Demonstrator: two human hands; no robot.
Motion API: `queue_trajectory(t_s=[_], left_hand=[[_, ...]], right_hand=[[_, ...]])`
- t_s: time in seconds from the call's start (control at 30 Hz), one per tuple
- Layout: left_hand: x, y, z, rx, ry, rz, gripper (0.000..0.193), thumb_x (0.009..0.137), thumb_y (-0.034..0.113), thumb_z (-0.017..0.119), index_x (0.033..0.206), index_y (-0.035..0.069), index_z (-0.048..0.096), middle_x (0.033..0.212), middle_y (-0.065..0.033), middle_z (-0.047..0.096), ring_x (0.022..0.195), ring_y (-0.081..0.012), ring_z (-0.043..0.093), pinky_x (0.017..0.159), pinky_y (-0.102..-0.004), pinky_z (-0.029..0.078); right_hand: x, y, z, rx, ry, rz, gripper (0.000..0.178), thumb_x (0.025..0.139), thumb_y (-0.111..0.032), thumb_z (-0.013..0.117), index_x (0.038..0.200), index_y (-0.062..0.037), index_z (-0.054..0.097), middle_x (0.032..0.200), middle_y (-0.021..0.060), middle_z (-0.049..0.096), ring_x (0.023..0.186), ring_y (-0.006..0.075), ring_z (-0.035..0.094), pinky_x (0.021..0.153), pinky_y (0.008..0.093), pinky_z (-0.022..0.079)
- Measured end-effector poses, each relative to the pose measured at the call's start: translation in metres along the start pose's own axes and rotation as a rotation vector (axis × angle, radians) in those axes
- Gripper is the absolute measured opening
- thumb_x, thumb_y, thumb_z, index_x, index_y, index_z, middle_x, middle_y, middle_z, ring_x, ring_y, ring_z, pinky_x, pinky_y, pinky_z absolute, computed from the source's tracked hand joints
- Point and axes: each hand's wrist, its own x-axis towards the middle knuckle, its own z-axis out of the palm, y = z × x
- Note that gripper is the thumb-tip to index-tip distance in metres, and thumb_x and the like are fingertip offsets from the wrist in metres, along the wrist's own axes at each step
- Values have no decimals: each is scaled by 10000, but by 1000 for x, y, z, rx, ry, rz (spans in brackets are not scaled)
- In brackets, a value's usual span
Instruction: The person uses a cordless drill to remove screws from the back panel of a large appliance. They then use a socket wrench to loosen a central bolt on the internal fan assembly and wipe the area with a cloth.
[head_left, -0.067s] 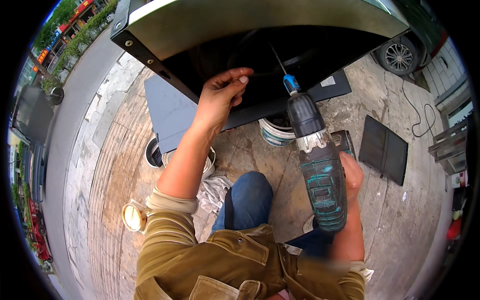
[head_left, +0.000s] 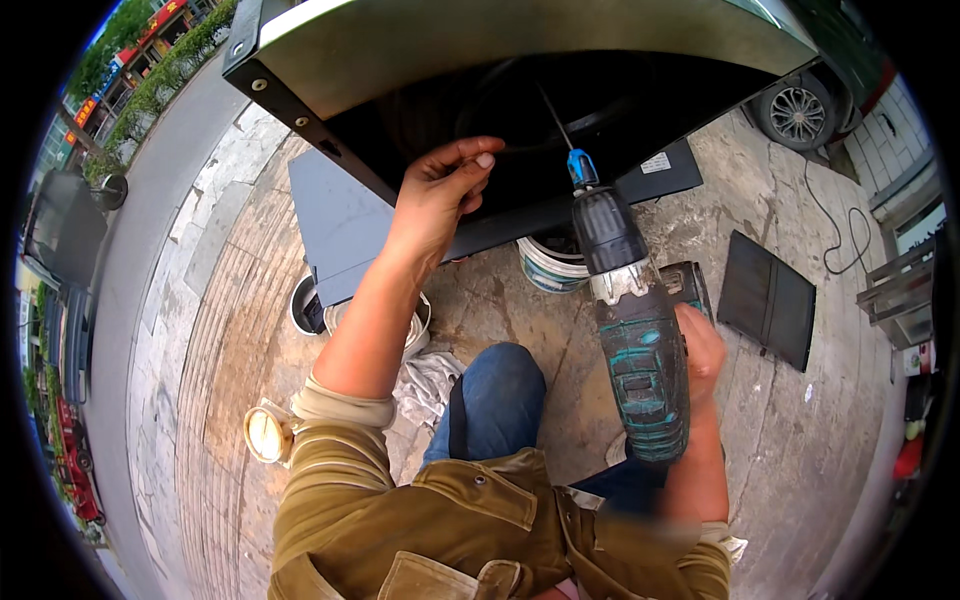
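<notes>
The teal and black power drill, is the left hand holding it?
No, the right hand holds the drill; the left hand is apart from it.

Daylight is brightening the pavement (head_left: 570, 350); the cabinet (head_left: 480, 40) is holding near-black shadow inside. Fisheye distortion is curving the road (head_left: 140, 300) toward the edge; blur is smearing part of the jacket (head_left: 630, 520).

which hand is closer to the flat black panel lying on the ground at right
Right hand: gripping the drill, it appears just left of the black panel; the left hand is farther left, beyond the drill.
</notes>
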Motion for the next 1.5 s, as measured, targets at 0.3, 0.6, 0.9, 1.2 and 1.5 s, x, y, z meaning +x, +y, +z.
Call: queue_trajectory(t_s=[0.3, 0.6, 0.9, 1.2, 1.5], left_hand=[[-13, 0, -6, -32, 6, -11, 224, 865, 92, 569, 1058, -20, 596, 669, 57, 410, 592, -44, 341, 502, -183, 276], [-27, 4, -8, -42, 0, -19, 219, 866, 104, 578, 1049, -15, 600, 676, 55, 414, 594, -45, 340, 504, -181, 278], [-34, 2, 1, -82, -27, -58, 220, 870, 120, 581, 1040, -19, 594, 678, 51, 421, 600, -48, 351, 507, -179, 280], [-5, 13, 48, -202, 156, 159, 187, 849, 134, 620, 1002, 27, 606, 709, 56, 485, 602, -41, 386, 517, -184, 315], [46, -1, 72, 334, 672, 767, 200, 786, 167, 690, 849, -17, 640, 639, 18, 533, 586, -84, 466, 579, -199, 380]], right_hand=[[-8, -3, 11, 14, 72, -29, 174, 648, -47, 615, 816, -2, 596, 729, 123, 588, 654, 284, 586, 590, 334, 455], [-20, 3, 18, 34, 47, 25, 237, 665, -85, 682, 869, 28, 641, 830, 139, 642, 709, 246, 630, 616, 308, 485], [-26, -6, 18, 193, 88, 150, 185, 668, -75, 638, 834, 7, 627, 771, 133, 616, 676, 276, 606, 593, 347, 475], [-78, 11, -10, 224, 74, 338, 113, 718, -63, 655, 817, -25, 615, 740, 87, 619, 627, 218, 597, 581, 333, 480], [-123, 50, 0, 5, -50, 373, 249, 781, -66, 643, 1025, -35, 603, 941, 80, 619, 871, 207, 580, 789, 332, 449]])
